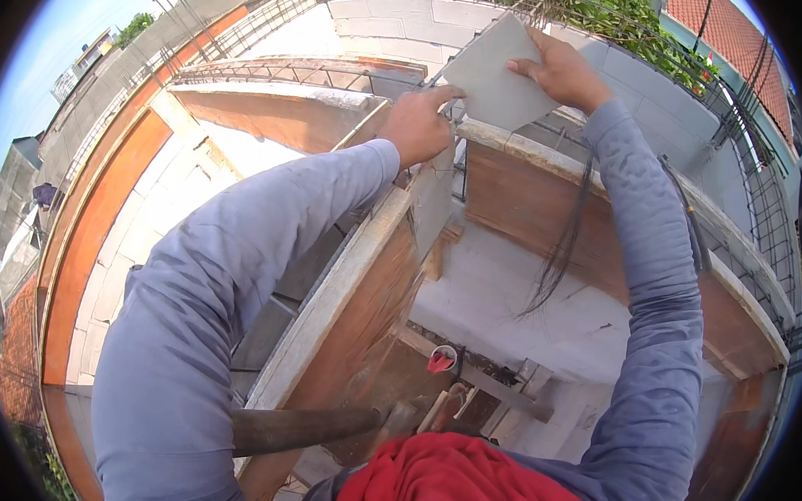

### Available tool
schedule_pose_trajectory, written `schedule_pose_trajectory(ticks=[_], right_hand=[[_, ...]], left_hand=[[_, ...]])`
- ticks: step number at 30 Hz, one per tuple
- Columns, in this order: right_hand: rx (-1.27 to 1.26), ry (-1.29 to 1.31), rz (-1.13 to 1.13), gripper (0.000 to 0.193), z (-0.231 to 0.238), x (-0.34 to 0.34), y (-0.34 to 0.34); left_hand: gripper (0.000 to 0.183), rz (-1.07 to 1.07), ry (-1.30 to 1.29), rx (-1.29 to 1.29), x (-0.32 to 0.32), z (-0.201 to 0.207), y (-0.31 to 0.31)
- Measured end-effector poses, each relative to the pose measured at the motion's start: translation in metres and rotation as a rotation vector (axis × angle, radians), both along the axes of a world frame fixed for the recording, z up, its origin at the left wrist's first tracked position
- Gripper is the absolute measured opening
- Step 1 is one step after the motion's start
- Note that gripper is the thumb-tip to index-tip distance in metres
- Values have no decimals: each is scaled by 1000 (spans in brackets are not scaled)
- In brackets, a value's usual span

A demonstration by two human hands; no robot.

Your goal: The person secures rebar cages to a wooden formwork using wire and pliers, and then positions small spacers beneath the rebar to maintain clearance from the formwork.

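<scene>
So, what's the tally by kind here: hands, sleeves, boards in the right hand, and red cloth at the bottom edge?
Bare hands: 2, left hand and right hand
Grey-blue sleeves: 2, left sleeve and right sleeve
Grey board: 1
Red cloth: 1
Total: 6

Panel [494,82] is seen in plain lt. grey. Sleeves [166,353] are coloured dusty blue-gry, w/ darker tones in folds. Cloth [449,484] is coloured solid red. Formwork boards [539,207] are toned red-brn, w/ mottled patches, & edged in off-wht. Block wall [389,26] is coloured wht, patterned w/ thin joint lines. Wire bundle [570,242] is seen in dk. grey to blk. Small bucket [442,359] is rimmed in wht, w/ red stuff inside. Tiled roof [729,29] is coloured orange-red, lined in rows. Foliage [625,16] is toned grn; sky [17,98] is seen in brt. blue.
</scene>
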State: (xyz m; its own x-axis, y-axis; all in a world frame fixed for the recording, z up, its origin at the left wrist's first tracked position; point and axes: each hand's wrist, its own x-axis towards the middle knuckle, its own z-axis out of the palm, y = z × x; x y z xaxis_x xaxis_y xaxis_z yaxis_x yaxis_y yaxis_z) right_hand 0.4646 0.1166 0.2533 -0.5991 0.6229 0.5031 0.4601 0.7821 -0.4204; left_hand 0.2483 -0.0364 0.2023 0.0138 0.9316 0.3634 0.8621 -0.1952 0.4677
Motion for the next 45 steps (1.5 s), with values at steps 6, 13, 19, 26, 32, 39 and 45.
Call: schedule_pose_trajectory(ticks=[6,13,19,26,32,39,45], right_hand=[[26,-45,66,49,-2,-14,-4],[65,-111,-27,46,9,-33,-13],[73,27,42,31,18,-61,-4],[33,36,106,38,21,-72,-10],[78,-112,48,36,4,-85,-11],[48,-271,176,26,12,-105,-20],[9,-316,215,24,14,-113,-22]], left_hand=[[49,172,196,-199,-7,-26,8],[54,-7,343,-15,-16,-27,11],[52,-87,244,-156,1,-19,19],[51,-86,264,-73,0,-30,19],[45,103,168,-176,-3,-15,18],[55,188,39,-46,-38,0,30],[48,91,-172,-242,-61,-1,45]])
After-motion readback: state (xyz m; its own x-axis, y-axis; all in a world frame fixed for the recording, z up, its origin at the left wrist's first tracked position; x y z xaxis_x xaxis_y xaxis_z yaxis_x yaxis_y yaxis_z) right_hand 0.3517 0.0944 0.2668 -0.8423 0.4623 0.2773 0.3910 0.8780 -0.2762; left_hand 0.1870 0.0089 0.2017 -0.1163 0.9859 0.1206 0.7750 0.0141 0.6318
